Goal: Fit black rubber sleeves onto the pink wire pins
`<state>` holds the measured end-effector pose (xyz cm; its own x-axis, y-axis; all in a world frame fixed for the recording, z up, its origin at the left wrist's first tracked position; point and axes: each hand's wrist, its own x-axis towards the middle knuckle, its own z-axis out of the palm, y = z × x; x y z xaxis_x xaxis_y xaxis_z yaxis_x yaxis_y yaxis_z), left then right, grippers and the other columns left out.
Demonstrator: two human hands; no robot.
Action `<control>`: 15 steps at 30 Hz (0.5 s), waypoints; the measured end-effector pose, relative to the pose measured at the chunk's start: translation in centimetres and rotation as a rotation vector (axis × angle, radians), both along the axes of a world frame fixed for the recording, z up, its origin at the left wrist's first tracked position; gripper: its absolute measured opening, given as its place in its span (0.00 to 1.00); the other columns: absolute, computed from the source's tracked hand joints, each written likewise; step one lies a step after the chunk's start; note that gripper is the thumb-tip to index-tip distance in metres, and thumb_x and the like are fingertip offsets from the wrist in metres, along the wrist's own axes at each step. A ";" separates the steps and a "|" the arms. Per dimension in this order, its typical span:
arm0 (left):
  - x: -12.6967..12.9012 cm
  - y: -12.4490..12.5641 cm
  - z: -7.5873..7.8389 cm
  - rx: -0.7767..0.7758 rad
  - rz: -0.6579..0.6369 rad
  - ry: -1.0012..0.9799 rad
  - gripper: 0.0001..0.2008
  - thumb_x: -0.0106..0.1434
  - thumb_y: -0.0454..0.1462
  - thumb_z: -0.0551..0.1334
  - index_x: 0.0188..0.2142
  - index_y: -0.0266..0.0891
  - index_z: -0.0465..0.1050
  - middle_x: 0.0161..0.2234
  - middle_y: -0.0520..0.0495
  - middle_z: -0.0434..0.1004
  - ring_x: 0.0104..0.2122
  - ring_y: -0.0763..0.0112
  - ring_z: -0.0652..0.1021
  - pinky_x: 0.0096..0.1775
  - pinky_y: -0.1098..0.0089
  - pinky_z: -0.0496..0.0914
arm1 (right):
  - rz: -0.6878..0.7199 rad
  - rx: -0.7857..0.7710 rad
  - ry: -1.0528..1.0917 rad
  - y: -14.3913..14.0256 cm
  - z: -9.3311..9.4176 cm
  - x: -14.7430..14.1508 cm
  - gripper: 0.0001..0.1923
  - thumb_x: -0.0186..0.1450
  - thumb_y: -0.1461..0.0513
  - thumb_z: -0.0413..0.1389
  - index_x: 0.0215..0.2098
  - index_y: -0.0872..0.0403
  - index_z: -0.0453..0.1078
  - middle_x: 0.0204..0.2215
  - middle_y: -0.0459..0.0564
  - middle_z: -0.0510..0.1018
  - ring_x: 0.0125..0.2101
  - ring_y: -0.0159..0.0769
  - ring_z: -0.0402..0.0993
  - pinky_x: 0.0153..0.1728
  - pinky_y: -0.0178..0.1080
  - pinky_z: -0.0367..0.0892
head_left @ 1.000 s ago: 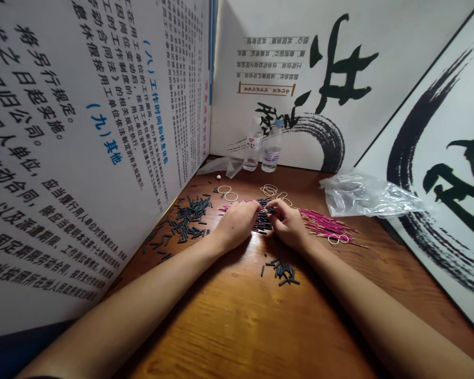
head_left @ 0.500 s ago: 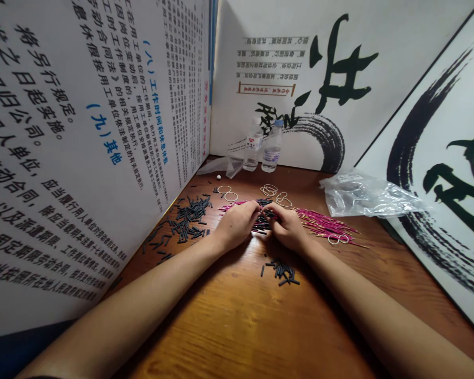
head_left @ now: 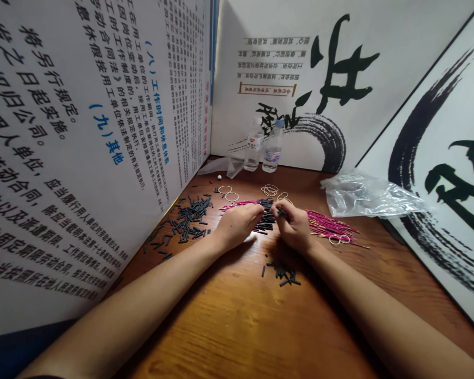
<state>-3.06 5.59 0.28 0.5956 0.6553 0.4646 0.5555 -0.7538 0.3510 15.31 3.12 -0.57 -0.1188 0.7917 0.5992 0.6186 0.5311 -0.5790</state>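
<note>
White panels (head_left: 268,21) close in my wooden counter (head_left: 221,326) at its left, far and right edges. Pink sticks (head_left: 332,223) lie toward the far edge, partly hidden behind my curled left hand (head_left: 237,226), whose grip I can't tell. My bent right hand (head_left: 296,227) pinches black tubes (head_left: 282,210).
</note>
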 end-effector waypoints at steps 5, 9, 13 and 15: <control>-0.1 0.0 0.1 -0.044 0.097 0.013 0.10 0.70 0.36 0.46 0.42 0.39 0.64 0.35 0.47 0.74 0.34 0.67 0.74 0.36 0.67 0.67 | -0.130 0.046 0.179 0.2 0.2 0.3 0.12 0.66 0.57 0.48 0.27 0.53 0.64 0.20 0.43 0.65 0.22 0.30 0.59 0.25 0.33 0.55; 0.0 -0.1 0.2 -0.048 0.117 0.034 0.09 0.69 0.35 0.45 0.39 0.39 0.63 0.33 0.47 0.72 0.32 0.67 0.72 0.35 0.66 0.66 | -0.129 0.033 0.204 0.5 0.2 0.4 0.13 0.66 0.56 0.48 0.27 0.53 0.63 0.21 0.44 0.66 0.24 0.31 0.60 0.26 0.34 0.56; 0.0 0.1 0.0 0.041 0.152 0.086 0.11 0.70 0.36 0.46 0.38 0.38 0.65 0.35 0.46 0.72 0.35 0.66 0.71 0.38 0.65 0.65 | -0.134 0.022 0.201 0.5 0.1 0.5 0.13 0.66 0.56 0.47 0.27 0.53 0.63 0.20 0.44 0.64 0.23 0.31 0.60 0.26 0.34 0.56; 0.2 0.3 -0.1 0.105 0.170 0.115 0.11 0.70 0.37 0.47 0.38 0.38 0.67 0.37 0.45 0.71 0.36 0.65 0.70 0.39 0.65 0.65 | -0.146 0.027 0.211 0.6 0.1 0.6 0.13 0.66 0.56 0.47 0.26 0.53 0.62 0.20 0.44 0.65 0.24 0.31 0.61 0.26 0.33 0.56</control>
<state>-2.91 5.86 0.14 0.5335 0.7024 0.4712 0.7095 -0.6749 0.2027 15.87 3.67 -0.49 0.1251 0.7745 0.6201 0.5569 0.4624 -0.6899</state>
